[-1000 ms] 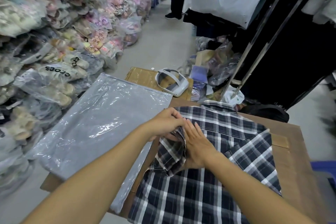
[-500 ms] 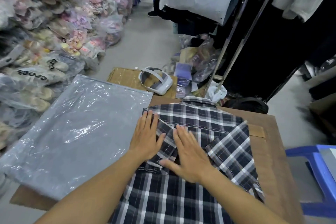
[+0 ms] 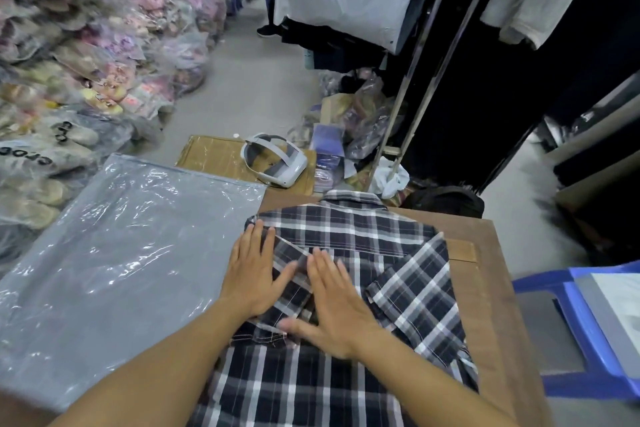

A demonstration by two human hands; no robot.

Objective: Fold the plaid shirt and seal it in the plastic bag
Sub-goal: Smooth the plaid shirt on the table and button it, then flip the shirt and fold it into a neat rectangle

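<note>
The fingers (image 3: pixel 254 243) of the left hand (image 3: pixel 254 276) lie spread and flat, palm down, on the folded-in left sleeve of the navy, grey and white plaid cotton shirt (image 3: pixel 349 232). The right hand (image 3: pixel 334 308) presses flat just beside it, fingers together, thumb splayed, pinching nothing. The shirt lies on the brown wooden bench (image 3: pixel 485 288), collar away from the person, both sleeves folded inward. Touching the shirt's left edge lies the large clear plastic bag (image 3: pixel 121 253), flat on the bench, with a grey sheet showing inside. Beyond, a white headset (image 3: pixel 277 163) rests on a cardboard box (image 3: pixel 211 158).
</note>
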